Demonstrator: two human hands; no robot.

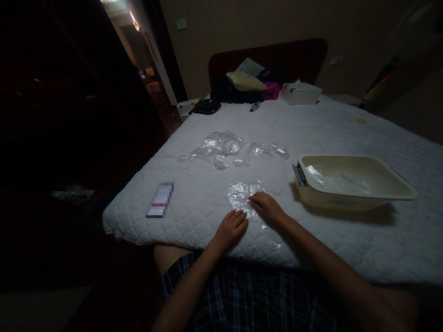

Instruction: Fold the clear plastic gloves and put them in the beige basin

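A clear, crinkled plastic bag (238, 191) lies flat on the white quilted bed cover (194, 207) in front of me. My right hand (266, 207) has its thumb and fingers pinched together on the bag's right part. At the bag's lower left edge rests my left hand (232, 228), palm down with its fingers stretched out. Farther back is a loose heap of clear plastic bags (223, 144). To the right stands a cream plastic tub (346, 200) with a grey handle and more clear plastic inside.
A phone-shaped, blurred-out object (160, 201) lies to the left. A small plastic scrap (274, 246) is near the bed's front edge. Toward the headboard (270, 53) are a white box (301, 93), a yellowish pillow (245, 81) and a black bag (206, 107).
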